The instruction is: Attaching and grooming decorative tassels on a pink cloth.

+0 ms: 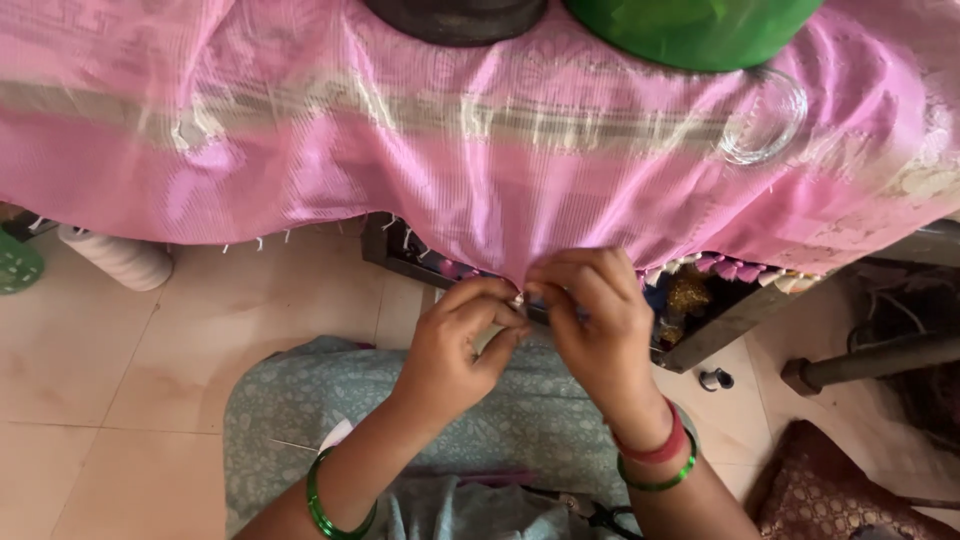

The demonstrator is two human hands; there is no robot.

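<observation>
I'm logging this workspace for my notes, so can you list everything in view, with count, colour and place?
Draped cloth: one, pink with a pale woven band, across the top, hanging over an edge.
Fringe tassels: several, pink and cream, along the cloth's lower edge at right.
Green tub: one, on the cloth, top centre-right.
Dark round object: one, on the cloth, top centre.
Clear ring: one, on the cloth at right.
Thread cone: one, white, on the floor at left.
Scissors: one pair, dark, on the lap.
Bangles: green on both wrists, plus red on the right.
Left hand: pinching the cloth's edge.
Right hand: pinching the same edge.
</observation>
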